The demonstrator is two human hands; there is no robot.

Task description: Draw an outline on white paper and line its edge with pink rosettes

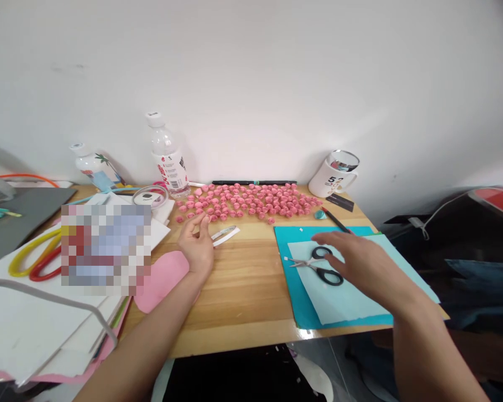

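Observation:
My left hand (197, 243) is closed in a pinch just in front of the pink paper roses (251, 201); what lies between its fingertips is too small to make out. Right beside it, a roll of tape (226, 237) rests on the wooden desk. Part of a pink paper piece (163, 282) lies under my left wrist. My right hand (356, 265) has its fingers stretched out and apart, over the black-handled scissors (330, 277). Those scissors lie with blades spread on a pale blue sheet (347, 310), which is on top of a turquoise sheet (284, 245).
A water bottle (167, 162) and a white mug (331, 177) stand near the wall. A small teal paper roll (319, 214), a pen (337, 220) and a dark card (340, 202) are by the mug. Papers and yellow-red handled scissors (36, 257) cover the left side.

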